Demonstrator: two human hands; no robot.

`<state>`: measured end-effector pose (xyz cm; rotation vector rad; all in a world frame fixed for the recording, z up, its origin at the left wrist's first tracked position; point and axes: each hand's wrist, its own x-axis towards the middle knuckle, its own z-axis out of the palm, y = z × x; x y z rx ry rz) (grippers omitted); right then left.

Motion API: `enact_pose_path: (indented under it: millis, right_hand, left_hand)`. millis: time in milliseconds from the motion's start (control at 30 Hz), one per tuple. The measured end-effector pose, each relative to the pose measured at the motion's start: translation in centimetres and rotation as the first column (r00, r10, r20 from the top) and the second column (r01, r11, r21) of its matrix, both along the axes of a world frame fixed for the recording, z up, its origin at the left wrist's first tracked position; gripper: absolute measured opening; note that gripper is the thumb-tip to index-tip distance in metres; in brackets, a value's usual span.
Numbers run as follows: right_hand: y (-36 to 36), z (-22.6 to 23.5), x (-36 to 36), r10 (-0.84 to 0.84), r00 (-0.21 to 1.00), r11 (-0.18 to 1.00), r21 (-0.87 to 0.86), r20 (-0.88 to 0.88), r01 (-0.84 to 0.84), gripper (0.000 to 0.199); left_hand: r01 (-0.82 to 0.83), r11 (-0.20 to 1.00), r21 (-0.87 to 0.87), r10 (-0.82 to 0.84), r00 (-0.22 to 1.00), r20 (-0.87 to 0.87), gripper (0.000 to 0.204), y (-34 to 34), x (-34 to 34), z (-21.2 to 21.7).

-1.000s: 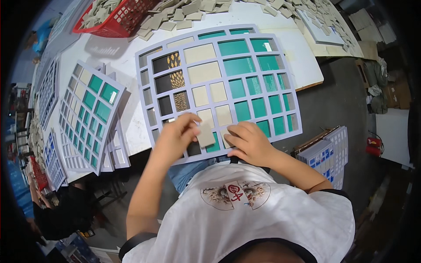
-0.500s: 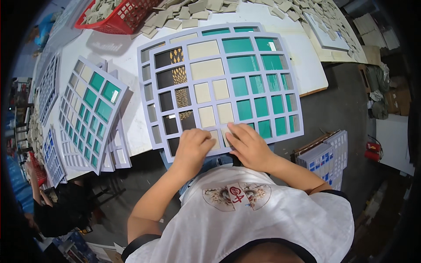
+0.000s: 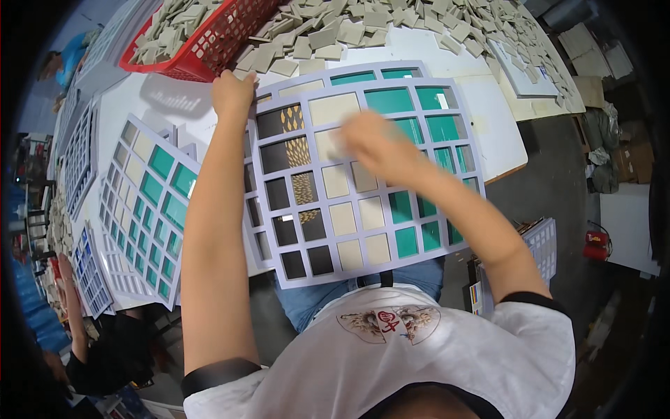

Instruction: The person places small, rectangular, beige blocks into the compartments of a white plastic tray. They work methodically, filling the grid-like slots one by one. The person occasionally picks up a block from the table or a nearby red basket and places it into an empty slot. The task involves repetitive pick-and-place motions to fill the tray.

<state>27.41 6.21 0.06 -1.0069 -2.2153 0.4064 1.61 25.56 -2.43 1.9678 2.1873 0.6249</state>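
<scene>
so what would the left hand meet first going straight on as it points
The left hand would likely meet the red perforated basket, though depth beside the loose beige tiles is unclear.

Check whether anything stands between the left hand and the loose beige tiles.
Nothing visible stands between the left hand and the loose beige tiles. The red basket sits close on that hand's left; whether they touch is unclear. The right hand, blurred, is over the lavender frame, away from that gap.
</scene>
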Motion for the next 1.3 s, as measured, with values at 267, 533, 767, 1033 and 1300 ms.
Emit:
enact_pose_path:
  millis: [267, 533, 767, 1033, 1300]
  right_hand:
    - [19.6, -4.6, -1.6, -0.193, 0.89, 0.977, -0.002, 0.412, 0.213, 0.025]
    - [19.1, -4.4, 1.6, -0.42, 0.816, 0.907, 0.158, 0.397, 0.39, 0.014]
    - [9.1, 1.9, 6.9, -0.441, 0.859, 0.897, -0.167, -0.261, 0.41, 0.011]
    - [-15.3, 4.0, 7.5, -0.272, 0.959, 0.544, -0.834, -0.074, 0.091, 0.013]
    - [-21.2, 0.4, 7.2, -0.377, 0.921, 0.825, -0.418, 0.095, 0.38, 0.015]
  left_hand:
    - [0.072, 0.994, 0.087, -0.083, 0.989, 0.126, 0.049, 4.3, 2.1, -5.7]
    - [0.206, 0.93, 0.305, -0.292, 0.918, 0.269, 0.035, 2.2, 2.1, -2.7]
    - [0.385, 0.899, 0.207, -0.436, 0.743, 0.509, 0.033, -8.3, 6.5, 1.3]
    - [0.731, 0.661, -0.172, -0.178, 0.375, 0.91, 0.074, -28.3, 9.4, 3.6]
    - [0.822, 0.562, -0.098, -0.549, 0.459, 0.698, 0.037, -33.7, 12.3, 2.9]
